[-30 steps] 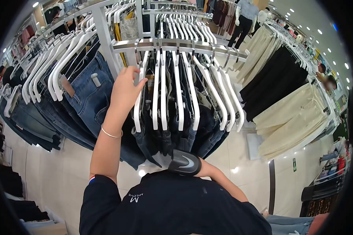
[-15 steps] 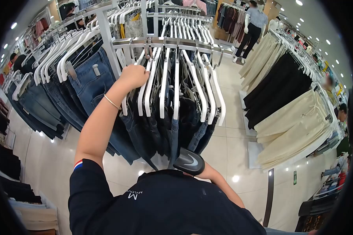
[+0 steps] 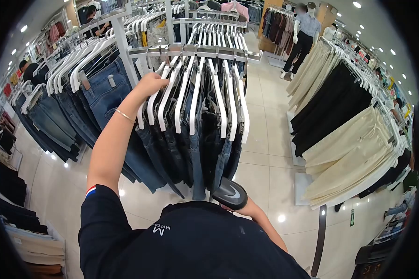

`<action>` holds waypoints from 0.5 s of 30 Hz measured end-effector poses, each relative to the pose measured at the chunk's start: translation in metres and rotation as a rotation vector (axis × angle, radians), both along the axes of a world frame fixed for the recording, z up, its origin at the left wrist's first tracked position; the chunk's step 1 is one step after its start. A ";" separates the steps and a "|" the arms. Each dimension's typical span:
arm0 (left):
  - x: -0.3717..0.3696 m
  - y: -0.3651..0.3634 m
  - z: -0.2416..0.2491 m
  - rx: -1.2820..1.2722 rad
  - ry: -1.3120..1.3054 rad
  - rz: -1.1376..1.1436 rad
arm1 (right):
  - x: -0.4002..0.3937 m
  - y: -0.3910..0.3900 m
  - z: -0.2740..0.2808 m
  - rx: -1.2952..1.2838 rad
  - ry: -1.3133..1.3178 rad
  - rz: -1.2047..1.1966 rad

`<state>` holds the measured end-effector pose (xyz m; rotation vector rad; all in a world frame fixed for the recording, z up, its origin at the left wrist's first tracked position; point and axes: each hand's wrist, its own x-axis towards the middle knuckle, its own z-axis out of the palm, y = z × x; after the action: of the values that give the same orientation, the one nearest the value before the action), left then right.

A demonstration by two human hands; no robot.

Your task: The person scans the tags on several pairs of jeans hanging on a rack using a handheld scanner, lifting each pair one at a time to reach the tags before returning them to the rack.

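My left hand (image 3: 152,84), with a thin bracelet at the wrist, is closed at the left end of a row of white hangers (image 3: 194,100). Its fingers curl against the top of one hanger near the metal rail (image 3: 191,49). Dark blue jeans (image 3: 198,158) hang from these hangers, close together. A dark rounded object with a grey curved mark (image 3: 230,193) sits low in front of my chest. My right forearm (image 3: 261,217) reaches in behind it, and the fingers of my right hand are hidden.
Another row of jeans (image 3: 108,93) hangs to the left. Across the tiled aisle (image 3: 260,172) on the right stands a rack of cream trousers (image 3: 354,160) and black trousers (image 3: 333,109). A mannequin (image 3: 302,42) stands at the back. Another person (image 3: 95,23) is at the far left.
The hangers on the front rail stand closer together, and those at the right have shifted left. My left hand has moved slightly left, and the view has shifted a little.
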<state>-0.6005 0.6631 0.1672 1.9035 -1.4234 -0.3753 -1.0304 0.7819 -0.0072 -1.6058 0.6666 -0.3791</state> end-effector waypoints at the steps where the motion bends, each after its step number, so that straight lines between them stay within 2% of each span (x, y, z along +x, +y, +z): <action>1: -0.004 0.007 0.003 -0.004 -0.003 -0.009 | -0.005 -0.002 -0.005 0.016 -0.001 0.000; 3: -0.008 0.021 0.004 -0.030 -0.001 -0.013 | -0.013 -0.004 -0.008 0.017 0.009 -0.018; 6: -0.011 0.043 0.005 0.066 -0.156 0.081 | -0.022 -0.005 -0.006 0.022 0.030 -0.053; 9: -0.044 0.072 0.023 0.071 -0.435 0.170 | -0.029 -0.011 -0.011 0.101 0.012 -0.034; 12: -0.043 0.077 0.014 -0.026 -0.716 0.140 | -0.029 -0.013 -0.009 0.105 0.033 -0.035; 15: -0.040 0.077 0.006 -0.072 -0.849 0.113 | -0.029 -0.013 -0.009 0.030 0.027 -0.026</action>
<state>-0.6403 0.7396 0.1734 2.1707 -1.7815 0.6103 -1.0591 0.7691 -0.0162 -1.5778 0.7107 -0.3657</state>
